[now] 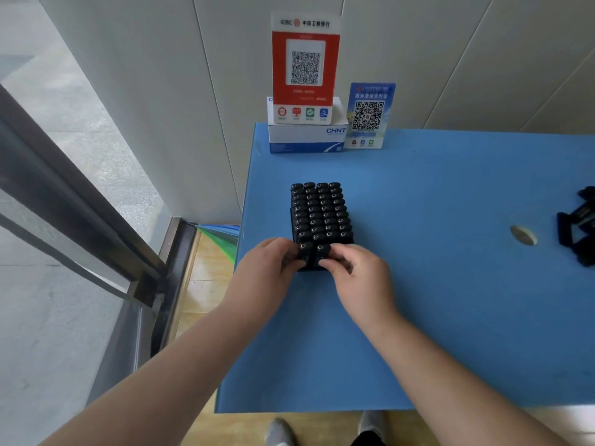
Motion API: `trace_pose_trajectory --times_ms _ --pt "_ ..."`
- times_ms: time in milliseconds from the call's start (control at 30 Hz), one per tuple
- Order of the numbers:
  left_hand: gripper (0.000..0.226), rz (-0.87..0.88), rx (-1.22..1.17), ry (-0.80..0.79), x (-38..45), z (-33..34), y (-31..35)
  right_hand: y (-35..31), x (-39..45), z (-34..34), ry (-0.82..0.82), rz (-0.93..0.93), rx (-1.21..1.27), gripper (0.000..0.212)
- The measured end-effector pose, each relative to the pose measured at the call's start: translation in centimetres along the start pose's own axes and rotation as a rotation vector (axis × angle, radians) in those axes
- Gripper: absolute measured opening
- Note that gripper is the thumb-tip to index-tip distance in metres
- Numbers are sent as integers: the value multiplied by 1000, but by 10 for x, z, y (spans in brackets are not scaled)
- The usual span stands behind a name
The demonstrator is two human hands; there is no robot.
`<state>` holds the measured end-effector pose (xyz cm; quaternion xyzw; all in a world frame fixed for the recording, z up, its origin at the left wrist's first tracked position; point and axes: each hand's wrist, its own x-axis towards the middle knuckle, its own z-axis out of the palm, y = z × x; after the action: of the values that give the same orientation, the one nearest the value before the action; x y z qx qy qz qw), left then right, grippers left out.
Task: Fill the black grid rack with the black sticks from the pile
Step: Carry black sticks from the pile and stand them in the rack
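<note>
We see the black grid rack [320, 217] standing on the blue surface [418, 300], nearly full of black sticks [325, 209], with the remaining pile [578, 225] well apart from the rack at the surface's right edge. At the rack's near end, our left hand [270, 262] has its grip pinched on one stick [305, 252] and our right hand [357, 272] has its grip pinched on the stick beside it [323, 254]. Beyond the rack's far end, a white box [306, 136] carries a red QR sign [306, 69], with a blue QR card [368, 115] just beside it.
</note>
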<state>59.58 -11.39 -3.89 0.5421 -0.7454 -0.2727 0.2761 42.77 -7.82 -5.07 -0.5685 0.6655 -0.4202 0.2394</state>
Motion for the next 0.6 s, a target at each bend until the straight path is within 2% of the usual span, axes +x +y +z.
trace_pose_trajectory --times_ms 167,300,367,467,600 --pt "10 -18 -11 -1 0 -1 0 -1 0 3 3 -53 -112 16" --pt "17 -53 -50 8 -2 -4 2 -2 -4 -1 28 10 -94 8" --pt "20 -52 -57 34 -4 -8 6 -2 -7 -8 49 71 -53 13" --pt "28 9 -19 97 -4 -14 19 -4 -10 -28 70 113 -18 21" --pt "36 175 114 137 2 -17 51 -8 -13 -70 130 86 -27 23"
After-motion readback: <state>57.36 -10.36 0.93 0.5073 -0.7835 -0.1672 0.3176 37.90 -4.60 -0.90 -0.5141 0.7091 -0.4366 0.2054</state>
